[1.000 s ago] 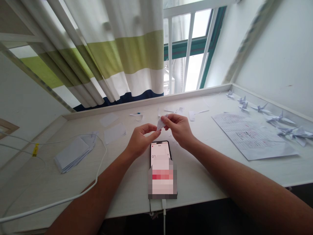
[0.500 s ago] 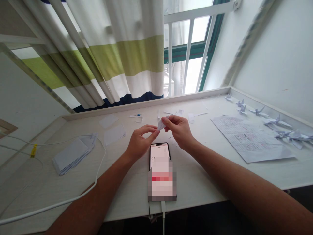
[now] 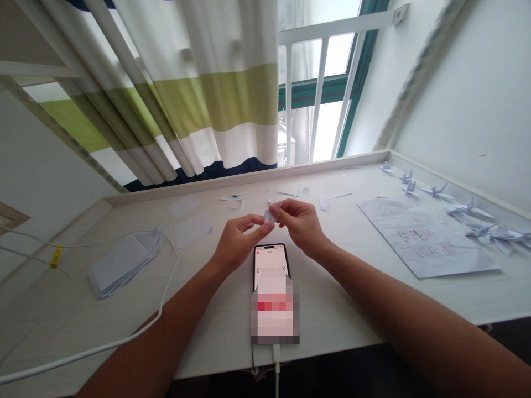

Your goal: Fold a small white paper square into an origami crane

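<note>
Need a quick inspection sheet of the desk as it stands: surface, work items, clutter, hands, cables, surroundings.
Surface: pale desk, lit by daylight.
Job's things: small folded white paper pinched above the desk; stack of paper squares at left; folded paper cranes lined along the right wall.
Clutter: paper scraps near the sill; printed sheet; phone lying flat below the hands.
Hands: left hand and right hand both grip the folded paper with their fingers.
Cables: white cable looping across the left side; another plugged into the phone.
Surroundings: striped curtain, barred window, white wall.
</note>
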The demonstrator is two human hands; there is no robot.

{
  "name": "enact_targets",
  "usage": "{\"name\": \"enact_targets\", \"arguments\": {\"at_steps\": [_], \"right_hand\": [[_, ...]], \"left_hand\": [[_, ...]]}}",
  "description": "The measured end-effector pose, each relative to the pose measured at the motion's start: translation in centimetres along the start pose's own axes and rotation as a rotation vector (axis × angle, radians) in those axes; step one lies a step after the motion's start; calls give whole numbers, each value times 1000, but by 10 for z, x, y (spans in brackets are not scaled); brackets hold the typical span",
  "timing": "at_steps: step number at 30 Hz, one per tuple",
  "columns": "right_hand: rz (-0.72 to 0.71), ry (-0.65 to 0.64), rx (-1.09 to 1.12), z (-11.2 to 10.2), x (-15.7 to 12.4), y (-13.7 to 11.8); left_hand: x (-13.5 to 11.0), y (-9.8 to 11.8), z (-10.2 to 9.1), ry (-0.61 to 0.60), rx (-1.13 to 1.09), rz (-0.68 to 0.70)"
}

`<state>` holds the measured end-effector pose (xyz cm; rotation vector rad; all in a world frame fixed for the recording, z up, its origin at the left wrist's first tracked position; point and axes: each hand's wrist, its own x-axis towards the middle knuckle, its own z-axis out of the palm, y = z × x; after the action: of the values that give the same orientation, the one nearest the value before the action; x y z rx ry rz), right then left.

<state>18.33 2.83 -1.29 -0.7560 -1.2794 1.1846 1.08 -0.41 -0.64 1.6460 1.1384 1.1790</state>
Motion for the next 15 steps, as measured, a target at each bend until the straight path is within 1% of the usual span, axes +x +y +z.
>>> {"name": "enact_targets", "arguments": {"at_steps": [4,8,12,15], "right_hand": [[16,-37,18,1,-1,-1],[61,-43,85,1,-1,-2],[87,-73,117,0,-1,-3],[89,-77,99,-1,-1,-4]], "left_hand": [[2,-3,-2,12,36,56],[2,-1,-4,0,55,-14],[0,2,-2,60,-106,-94],[-1,4,0,55,-190,-124]]}}
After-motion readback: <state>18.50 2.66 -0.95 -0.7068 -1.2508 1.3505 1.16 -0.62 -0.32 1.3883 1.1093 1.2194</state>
